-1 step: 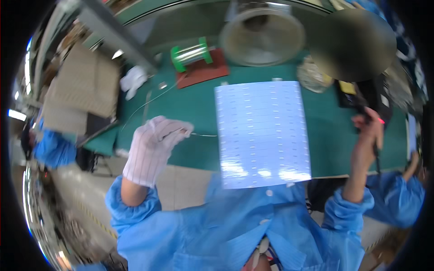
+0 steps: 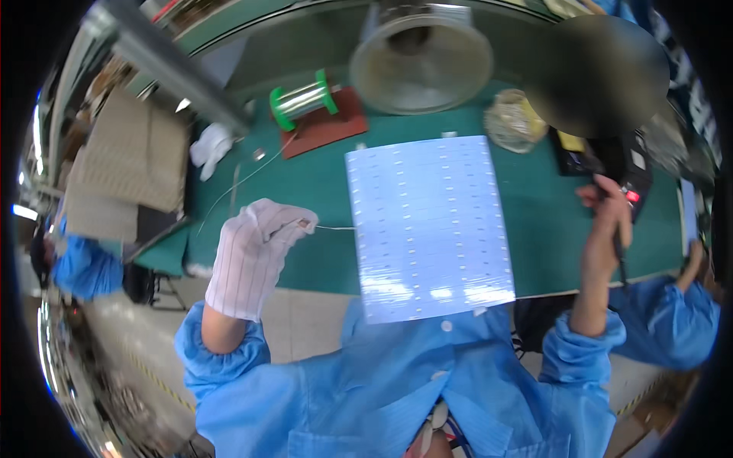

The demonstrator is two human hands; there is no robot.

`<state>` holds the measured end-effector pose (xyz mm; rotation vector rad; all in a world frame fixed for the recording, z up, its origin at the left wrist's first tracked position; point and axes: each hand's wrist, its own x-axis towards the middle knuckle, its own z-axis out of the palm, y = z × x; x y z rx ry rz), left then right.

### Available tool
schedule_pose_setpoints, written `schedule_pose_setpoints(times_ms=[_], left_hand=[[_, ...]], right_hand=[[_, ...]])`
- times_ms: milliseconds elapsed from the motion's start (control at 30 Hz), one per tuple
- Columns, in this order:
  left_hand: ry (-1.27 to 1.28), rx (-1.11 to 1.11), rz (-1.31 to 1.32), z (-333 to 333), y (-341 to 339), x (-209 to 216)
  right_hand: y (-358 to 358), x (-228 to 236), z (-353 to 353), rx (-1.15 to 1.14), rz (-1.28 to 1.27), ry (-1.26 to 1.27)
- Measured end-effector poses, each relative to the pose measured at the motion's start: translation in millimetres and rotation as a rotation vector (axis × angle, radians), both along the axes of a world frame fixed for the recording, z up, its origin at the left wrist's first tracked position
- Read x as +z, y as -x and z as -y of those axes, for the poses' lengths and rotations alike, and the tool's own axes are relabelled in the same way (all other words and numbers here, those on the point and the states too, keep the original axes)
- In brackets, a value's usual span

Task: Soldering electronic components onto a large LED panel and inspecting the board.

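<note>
White circuit-strip panel [image 2: 430,229] lies on green mat [image 2: 305,263] between our separated hands, left hand [image 2: 257,248] pinching thin wire [image 2: 336,227], hold of right hand [image 2: 608,217] unclear to us, little having changed, so work seems scarcely advanced.

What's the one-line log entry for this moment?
left hand: gloved, pinching thin wire | right hand: bare, holding dark tool | white sheet: between hands

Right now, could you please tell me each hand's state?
Left hand: closed, pinching a thin wire.
Right hand: apparently closed on a dark tool.
</note>
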<state>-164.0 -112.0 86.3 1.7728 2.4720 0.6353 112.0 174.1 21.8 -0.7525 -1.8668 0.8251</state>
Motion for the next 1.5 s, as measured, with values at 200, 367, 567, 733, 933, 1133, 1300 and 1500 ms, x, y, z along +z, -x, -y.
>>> schedule_pose_setpoints(times_ms=[200,367,567,733,933,1133,1300,1500], left_hand=[[-0.158,-0.182,0.215,-89,-15,-8],[-0.217,-0.366,0.182,-129,-23,-29],[-0.274,-0.504,0.201,-145,-47,-53],[-0.293,-0.465,0.32,-135,-58,-54],[-0.343,-0.491,0.296,-136,-52,-60],[-0.263,-0.487,0.2,-132,-42,-59],[-0.256,-0.483,0.083,-131,-44,-58],[-0.26,-0.392,0.137,-136,-42,-64]], right_hand=[[6,2,8,0.084,0.177,-0.077],[15,-3,20,0.119,0.272,0.059],[-1,-19,31,0.122,0.005,0.08],[19,-26,36,0.367,0.109,0.159],[27,-25,39,0.345,0.112,0.158],[39,-17,45,0.38,0.213,-0.023],[37,-14,42,0.434,0.245,-0.049],[23,-21,30,0.368,0.232,0.041]])
